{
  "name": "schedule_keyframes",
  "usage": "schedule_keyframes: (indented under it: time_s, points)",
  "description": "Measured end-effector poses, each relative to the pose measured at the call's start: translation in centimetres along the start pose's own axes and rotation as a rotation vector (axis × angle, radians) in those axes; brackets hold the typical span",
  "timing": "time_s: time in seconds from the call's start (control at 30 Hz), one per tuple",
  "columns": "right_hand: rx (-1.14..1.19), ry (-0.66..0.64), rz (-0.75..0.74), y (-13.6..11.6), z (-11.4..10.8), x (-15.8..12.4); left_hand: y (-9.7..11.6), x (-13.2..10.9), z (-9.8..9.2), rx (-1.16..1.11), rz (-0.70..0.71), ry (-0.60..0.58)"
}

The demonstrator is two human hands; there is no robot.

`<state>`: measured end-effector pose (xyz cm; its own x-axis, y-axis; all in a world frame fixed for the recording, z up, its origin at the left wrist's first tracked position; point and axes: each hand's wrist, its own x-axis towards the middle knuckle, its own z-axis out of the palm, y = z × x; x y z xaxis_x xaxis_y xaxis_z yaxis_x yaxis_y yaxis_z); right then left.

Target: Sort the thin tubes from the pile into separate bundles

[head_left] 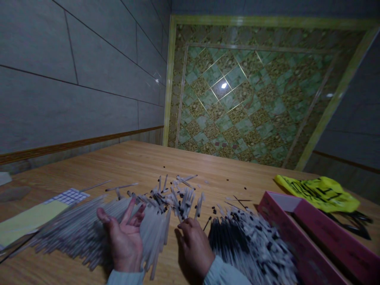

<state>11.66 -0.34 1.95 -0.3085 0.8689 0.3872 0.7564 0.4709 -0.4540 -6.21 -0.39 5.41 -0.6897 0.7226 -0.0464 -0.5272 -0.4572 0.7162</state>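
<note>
My left hand (124,233) lies palm up over a big heap of clear pen barrels (74,229), its fingers loosely spread with nothing gripped. Beside it, my right hand (192,243) rests palm down on the wooden table (133,162), fingers curled near a small bunch of barrels (185,202); what its fingertips hold, if anything, is hidden. A second heap of dark-tipped pen refills (252,245) lies just right of that hand. Small black caps (216,208) are scattered between the heaps.
A pink cardboard box (320,237) sits at the right front. Behind it lies a yellow plastic bag (320,192) with black print. Yellow paper and a gridded sheet (69,196) lie at the left. A grey tiled wall (74,79) runs along the table's left side.
</note>
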Motion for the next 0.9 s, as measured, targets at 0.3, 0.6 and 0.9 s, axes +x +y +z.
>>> schedule_keyframes:
  time_s: [0.3, 0.6, 0.9]
  points:
    - [-0.151, 0.04, 0.102, -0.1, 2.7, 0.9, -1.7, 0.8, -1.0, -0.007, 0.058, -0.053]
    - [0.891, 0.278, 0.566, 0.8, 0.1, -1.2, -2.9, -1.5, 0.0, 0.154, -0.19, -0.277]
    - [1.442, 0.281, 0.701, 0.9, -0.4, -4.5, -6.6, -4.0, 0.2, 0.794, 0.269, -0.645]
